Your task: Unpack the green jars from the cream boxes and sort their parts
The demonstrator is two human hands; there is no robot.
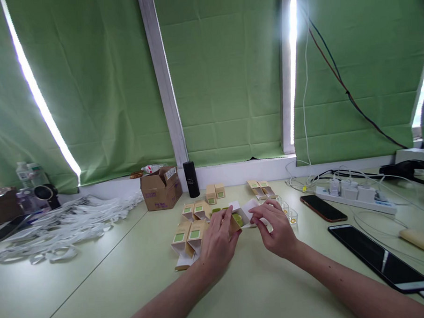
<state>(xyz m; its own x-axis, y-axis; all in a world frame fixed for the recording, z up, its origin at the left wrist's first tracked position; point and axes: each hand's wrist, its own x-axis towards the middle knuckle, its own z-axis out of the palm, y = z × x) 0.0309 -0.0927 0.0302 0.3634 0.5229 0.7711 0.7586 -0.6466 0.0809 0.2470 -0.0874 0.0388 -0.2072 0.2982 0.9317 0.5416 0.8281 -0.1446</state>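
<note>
An opened small box point(243, 213) with a white inside and something green in it lies in the middle of the table. My left hand point(218, 238) is closed around its left side. At its right, my right hand point(276, 227) has its fingers pinched at the white flap. Just behind my right hand stand small clear containers point(291, 215) with gold-coloured bits. Left of my left hand are several brown boxes point(179, 236) with green labels and open flaps. Two more small boxes point(211, 194) stand behind, and another pair point(257, 189) lies further right.
A cardboard carton point(161, 189) and a black cylinder point(191, 179) stand at the back. White strips point(77, 221) are heaped at the left. At the right lie a phone point(323, 208), a larger phone point(381, 257), a power strip point(356, 199) and loose cables.
</note>
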